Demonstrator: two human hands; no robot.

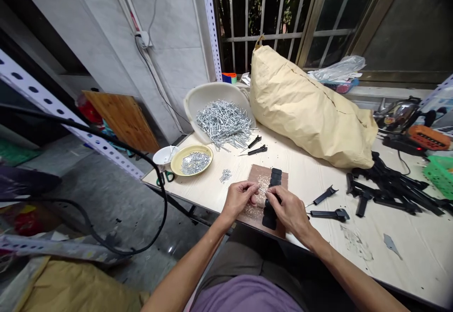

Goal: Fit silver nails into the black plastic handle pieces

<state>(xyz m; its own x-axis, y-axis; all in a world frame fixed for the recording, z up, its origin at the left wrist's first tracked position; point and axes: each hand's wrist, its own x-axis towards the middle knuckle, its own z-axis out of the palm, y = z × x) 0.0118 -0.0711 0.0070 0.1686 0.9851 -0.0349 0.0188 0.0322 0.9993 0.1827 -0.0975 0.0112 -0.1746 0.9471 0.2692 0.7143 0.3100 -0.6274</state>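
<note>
My left hand (241, 199) is closed in a pinch over a brown board (253, 172); whatever its fingertips hold is too small to make out. Close on its right, my right hand (289, 210) pinches a thin metal pin (262, 190) that bridges the small gap between the hands. Whether a dark patch inside the right hand belongs to a held part, I cannot tell. Beneath the hands, the speckled board carries a row of black pads (276, 176), partly covered by the right hand. Black plastic handles with thin rods (329, 214) lie just right of that hand.
Behind stand a tilted white basin (193, 109) of metal pins and a yellow bowl (174, 166) of small metal pieces. Loose metal bits (225, 176) lie nearby. A large paper sack (307, 109) fills the back; black parts (392, 189) are heaped at right.
</note>
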